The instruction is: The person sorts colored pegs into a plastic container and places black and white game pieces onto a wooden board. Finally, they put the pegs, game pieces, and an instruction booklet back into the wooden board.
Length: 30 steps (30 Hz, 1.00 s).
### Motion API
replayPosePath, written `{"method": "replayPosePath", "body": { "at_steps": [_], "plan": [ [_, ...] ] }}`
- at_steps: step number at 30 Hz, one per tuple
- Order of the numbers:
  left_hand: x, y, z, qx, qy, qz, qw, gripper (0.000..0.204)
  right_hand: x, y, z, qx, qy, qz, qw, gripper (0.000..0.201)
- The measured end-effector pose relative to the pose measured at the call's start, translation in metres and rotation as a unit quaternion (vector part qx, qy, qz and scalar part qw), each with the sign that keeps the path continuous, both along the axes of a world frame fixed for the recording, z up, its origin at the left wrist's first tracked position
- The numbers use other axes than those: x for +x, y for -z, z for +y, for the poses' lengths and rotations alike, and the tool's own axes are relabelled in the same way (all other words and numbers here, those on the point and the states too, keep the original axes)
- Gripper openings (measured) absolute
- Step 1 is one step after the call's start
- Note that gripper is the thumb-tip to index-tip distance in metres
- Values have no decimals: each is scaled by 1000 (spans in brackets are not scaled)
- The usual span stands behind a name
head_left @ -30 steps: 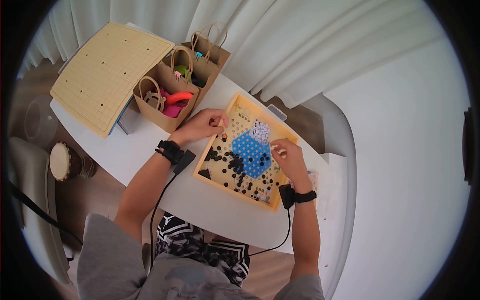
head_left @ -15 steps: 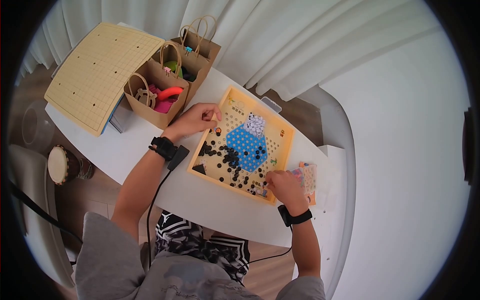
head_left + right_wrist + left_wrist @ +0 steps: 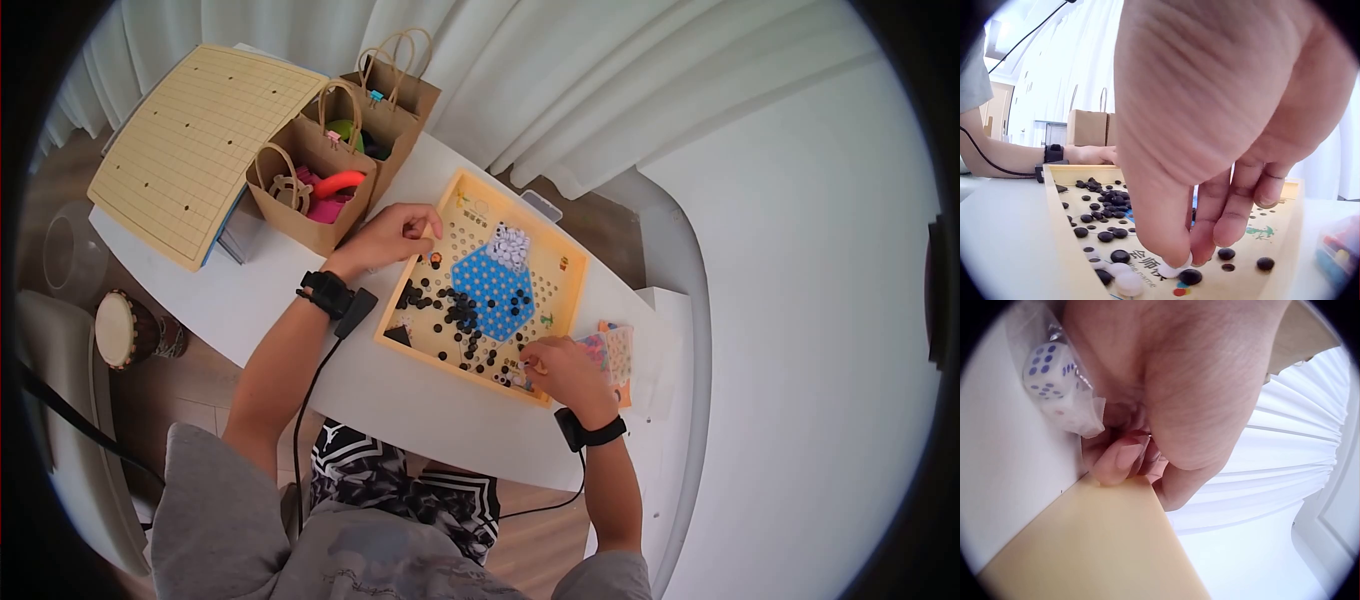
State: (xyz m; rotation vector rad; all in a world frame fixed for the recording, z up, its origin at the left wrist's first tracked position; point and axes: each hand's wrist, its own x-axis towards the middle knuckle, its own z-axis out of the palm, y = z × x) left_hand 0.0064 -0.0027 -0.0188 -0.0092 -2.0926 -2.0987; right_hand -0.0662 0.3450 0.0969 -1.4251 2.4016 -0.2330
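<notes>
A shallow wooden game box (image 3: 395,300) with a printed board floor lies on the white table. My left hand (image 3: 395,237) grips its left rim with curled fingers, beside a small plastic bag of dice (image 3: 1050,372). Over the near right corner, my right hand (image 3: 570,370) pinches a white game stone (image 3: 1175,270) between thumb and fingertip, low over the board. Other white stones (image 3: 1127,281) and black stones (image 3: 1190,277) lie around those fingertips. Many black stones (image 3: 460,312) are scattered across the near half; white stones (image 3: 508,247) are heaped by the blue hexagon (image 3: 490,285).
Paper bags (image 3: 310,225) holding colourful items stand at the back left, next to a curved grid board (image 3: 195,140). Colourful packets (image 3: 615,360) lie right of the box. A clear plastic lid (image 3: 542,207) shows behind it. A small drum (image 3: 125,330) stands at lower left.
My right hand has come from the box's right side, near the white heap, to the near right corner, where it now pinches a white stone. My left hand has stayed at the left rim.
</notes>
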Motion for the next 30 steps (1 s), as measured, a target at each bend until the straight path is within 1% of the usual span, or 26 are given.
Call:
{"method": "replayPosePath", "body": {
  "at_steps": [1,3,5,10,13,15,18,21,26,28,30],
  "plan": [
    [-1,0,0,-8,0,-2,1000,12,1,4,0,0,1,1,1000,10],
    [-1,1,1,0,2,1,1000,12,0,14,1,35,19,-16,999,8],
    [0,-1,-1,8,0,4,1000,12,-1,18,1,35,14,-13,999,7],
    [0,-2,0,4,2,-7,1000,13,-4,16,-3,62,-1,-14,998,8],
    [1,-3,0,10,5,8,1000,12,-4,17,-8,38,13,-17,999,8],
    [2,-5,1,18,5,2,1000,12,-4,18,-8,7,62,-39,997,8],
    [2,-6,1,20,4,-6,1000,12,-9,22,-7,-4,85,-62,994,10],
    [1,-4,1,8,-1,-8,1000,12,-11,22,-6,-23,93,-92,991,12],
    [1,-3,1,16,1,-17,1000,11,-12,21,-9,-21,75,-68,995,12],
    [1,-2,0,18,4,0,1000,12,-12,19,-12,-21,71,-64,995,12],
    [1,-2,0,14,3,3,1000,12,-12,16,-13,-37,72,-92,992,11]
  ]
}}
